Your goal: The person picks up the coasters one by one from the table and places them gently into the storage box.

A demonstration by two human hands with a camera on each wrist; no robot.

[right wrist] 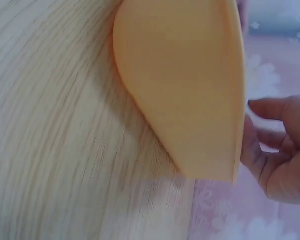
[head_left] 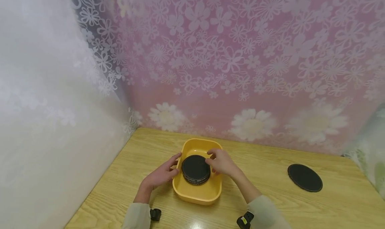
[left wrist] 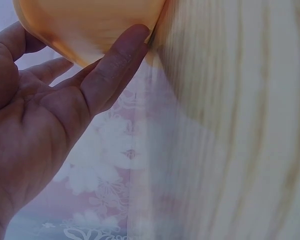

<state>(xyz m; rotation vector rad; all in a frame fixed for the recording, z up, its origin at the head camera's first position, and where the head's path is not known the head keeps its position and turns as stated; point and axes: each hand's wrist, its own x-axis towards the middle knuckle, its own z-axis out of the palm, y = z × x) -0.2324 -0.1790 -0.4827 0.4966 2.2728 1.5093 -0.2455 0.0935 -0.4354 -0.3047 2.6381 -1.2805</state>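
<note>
A yellow plastic tub (head_left: 197, 199) stands on the wooden table. Inside it sits a stack of round black discs (head_left: 196, 169), probably coasters, patterned along the side. My left hand (head_left: 162, 173) rests against the tub's left wall, fingers mostly straight; the left wrist view shows them touching the yellow wall (left wrist: 85, 25). Over the right rim reaches my right hand (head_left: 222, 162), its fingers bent at the stack's right edge. In the right wrist view the tub's wall (right wrist: 185, 90) hides some fingertips, so whether they pinch a disc cannot be seen.
Another flat black disc (head_left: 305, 177) lies on the table (head_left: 258, 175) to the right of the tub. Behind the table hangs a pink flowered curtain (head_left: 210, 115), and a pale one (head_left: 60, 122) borders the left side.
</note>
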